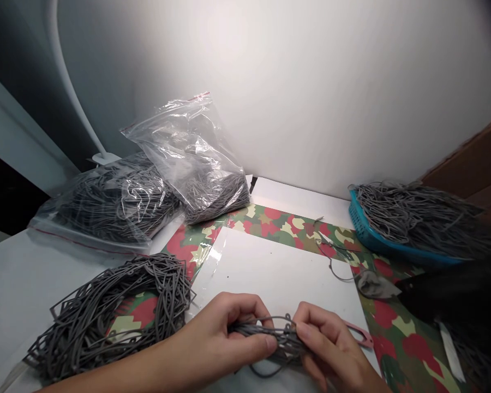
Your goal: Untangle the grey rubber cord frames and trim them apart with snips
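Note:
My left hand (225, 330) and my right hand (327, 341) are both closed on one small bundle of thin grey rubber gaskets (276, 335) at the near edge of a white sheet (270, 267). My left thumb and fingers pinch its left end. The right fingers grip its right end. A loop of the bundle arches up between the hands and another hangs below. Something pink (362, 334) lies flat just right of my right hand.
A big loose pile of grey gaskets (110, 311) lies at the left. Two clear bags of gaskets (114, 204) (200, 158) stand behind it. A blue basket (366, 234) heaped with gaskets sits at the right. A camouflage-patterned mat (294, 226) covers the table. A dark object (454, 292) lies at the right.

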The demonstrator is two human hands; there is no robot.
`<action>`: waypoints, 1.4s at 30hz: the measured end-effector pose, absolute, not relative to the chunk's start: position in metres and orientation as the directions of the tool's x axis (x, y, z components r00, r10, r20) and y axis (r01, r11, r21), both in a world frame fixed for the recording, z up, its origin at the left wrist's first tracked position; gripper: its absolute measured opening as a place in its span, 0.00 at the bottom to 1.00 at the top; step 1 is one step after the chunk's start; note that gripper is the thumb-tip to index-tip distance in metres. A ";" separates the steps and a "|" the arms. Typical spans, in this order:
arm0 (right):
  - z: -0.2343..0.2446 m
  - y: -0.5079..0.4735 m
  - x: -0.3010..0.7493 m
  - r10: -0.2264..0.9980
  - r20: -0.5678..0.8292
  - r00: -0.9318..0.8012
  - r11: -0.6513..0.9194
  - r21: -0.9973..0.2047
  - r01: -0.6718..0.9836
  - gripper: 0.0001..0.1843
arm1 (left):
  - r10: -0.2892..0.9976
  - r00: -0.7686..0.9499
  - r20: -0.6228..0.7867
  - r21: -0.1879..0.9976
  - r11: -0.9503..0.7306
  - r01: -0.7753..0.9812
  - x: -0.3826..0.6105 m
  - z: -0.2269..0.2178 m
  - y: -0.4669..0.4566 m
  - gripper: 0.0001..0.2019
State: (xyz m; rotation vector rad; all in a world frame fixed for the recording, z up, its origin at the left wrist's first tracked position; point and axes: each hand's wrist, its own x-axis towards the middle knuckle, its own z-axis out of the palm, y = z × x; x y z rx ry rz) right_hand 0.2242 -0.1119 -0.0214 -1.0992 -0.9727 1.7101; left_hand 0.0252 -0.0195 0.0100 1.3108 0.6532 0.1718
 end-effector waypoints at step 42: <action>-0.023 -0.114 0.222 0.926 -0.289 -0.243 -0.340 -0.918 -0.205 0.22 | 0.459 0.817 -0.349 0.928 0.288 0.234 0.024 0.009 -0.017 0.14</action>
